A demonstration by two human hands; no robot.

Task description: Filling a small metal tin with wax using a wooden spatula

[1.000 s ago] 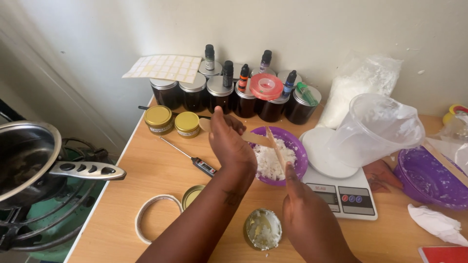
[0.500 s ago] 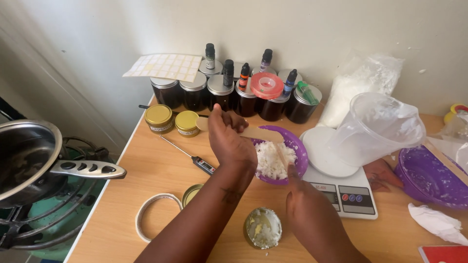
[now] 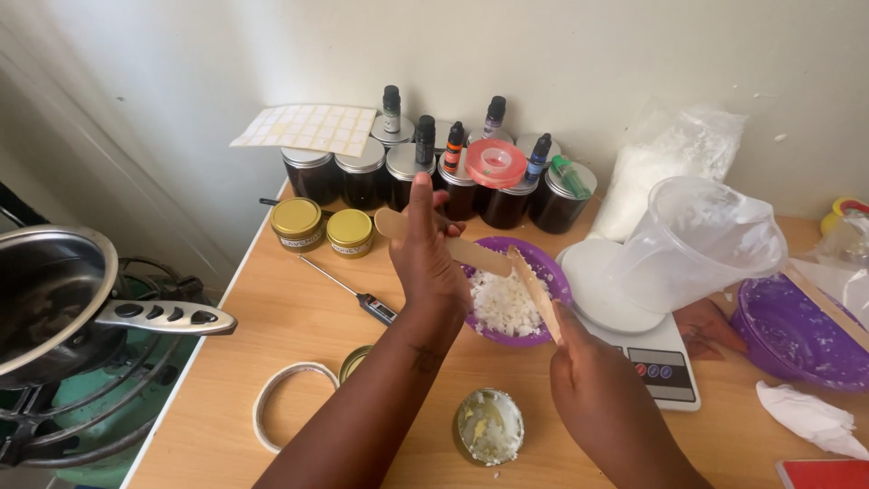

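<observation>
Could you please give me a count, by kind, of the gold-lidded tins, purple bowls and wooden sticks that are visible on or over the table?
Gold-lidded tins: 2
Purple bowls: 2
Wooden sticks, one in the left hand, one in the right hand: 2
Total: 6

Jars (image 3: 425, 177) line the table's (image 3: 272, 317) back edge; the bowl (image 3: 512, 292) sits before them, the scale (image 3: 647, 340) to its right, the tin (image 3: 489, 426) near the front edge.

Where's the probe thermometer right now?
In the head view, the thermometer lies on the wooden table left of the left hand, between the two gold-lidded tins and the purple bowl.
</observation>
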